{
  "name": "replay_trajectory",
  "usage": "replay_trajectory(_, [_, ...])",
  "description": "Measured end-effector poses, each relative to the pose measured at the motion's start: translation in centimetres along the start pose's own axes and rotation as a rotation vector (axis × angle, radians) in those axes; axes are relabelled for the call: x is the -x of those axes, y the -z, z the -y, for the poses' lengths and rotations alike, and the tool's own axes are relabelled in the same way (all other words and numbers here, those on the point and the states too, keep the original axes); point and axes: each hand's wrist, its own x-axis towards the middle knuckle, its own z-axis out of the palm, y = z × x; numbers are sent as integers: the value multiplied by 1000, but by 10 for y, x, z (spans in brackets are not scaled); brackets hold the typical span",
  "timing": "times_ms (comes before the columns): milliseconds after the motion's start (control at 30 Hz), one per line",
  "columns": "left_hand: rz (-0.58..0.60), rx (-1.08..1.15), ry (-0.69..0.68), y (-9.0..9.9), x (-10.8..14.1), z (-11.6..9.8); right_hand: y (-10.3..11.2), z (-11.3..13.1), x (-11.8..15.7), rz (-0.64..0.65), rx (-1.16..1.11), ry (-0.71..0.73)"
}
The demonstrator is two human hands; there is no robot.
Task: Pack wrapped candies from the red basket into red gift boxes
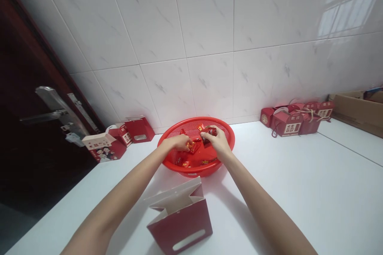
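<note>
- Fingers (209, 132) of the right hand (218, 140) pinch a red sweet (211, 130), lifted over the basket (179, 131).
- Left hand (178, 142) curls down onto more wrapped sweets (193, 146) in the basket; whether it grips one I cannot tell.
- Both hands reach in from the near side.
- An open red box (182, 217) stands on the counter (284, 183) just before the basket, its mouth up.
- Finished boxes (295, 121) sit apart at the wall; flat ones (119, 139) lie left.

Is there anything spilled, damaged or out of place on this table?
Nothing stands out. The wrapped sweets all lie inside the red basket, where both hands reach. The open red box stands upright in front, undamaged.
</note>
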Motion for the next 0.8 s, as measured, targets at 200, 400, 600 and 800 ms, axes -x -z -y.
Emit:
replay_trajectory(200, [-227, 565, -295, 21, 94, -13, 1, -2, 0, 14, 9, 37])
replay_trajectory(400, [-263, 589, -636, 26, 196, -22, 5, 3, 1, -20, 35, -4])
replay_trajectory(600, [-195, 377, -487, 11, 222, -36, 5, 12, 2, 10, 31, -88])
replay_trajectory(800, [-243, 384, -342, -2, 196, -39, 5, 12, 4, -17, -18, -59])
